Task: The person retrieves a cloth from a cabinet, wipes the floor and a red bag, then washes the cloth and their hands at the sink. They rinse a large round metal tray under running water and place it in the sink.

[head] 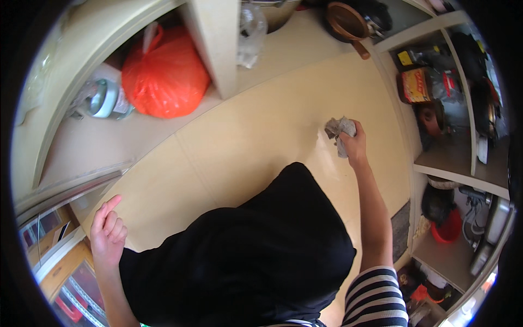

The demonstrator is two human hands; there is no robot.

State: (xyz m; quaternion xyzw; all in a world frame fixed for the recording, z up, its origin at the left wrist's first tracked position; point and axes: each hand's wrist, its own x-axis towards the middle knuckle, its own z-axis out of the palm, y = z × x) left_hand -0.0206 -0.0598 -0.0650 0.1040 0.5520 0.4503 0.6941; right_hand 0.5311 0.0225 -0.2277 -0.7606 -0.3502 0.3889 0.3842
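My right hand (354, 143) is closed around a crumpled grey cloth (343, 130), held over the beige tiled floor (253, 135) to the right of my knee. Part of the cloth bunches out beyond the thumb. Far to the left, my left hand (108, 229) is raised with nothing in it, the index finger extended and the other fingers curled. Black clothing (245, 253) covers my lap and knees between the two arms.
Open cabinets surround the floor. A red plastic bag (165, 75) and a glass jar (107, 98) sit at upper left. A brown-handled pan (347, 22) juts out at the top. Packages (416, 85) fill the right shelves, above a red basin (446, 227) by sink pipes.
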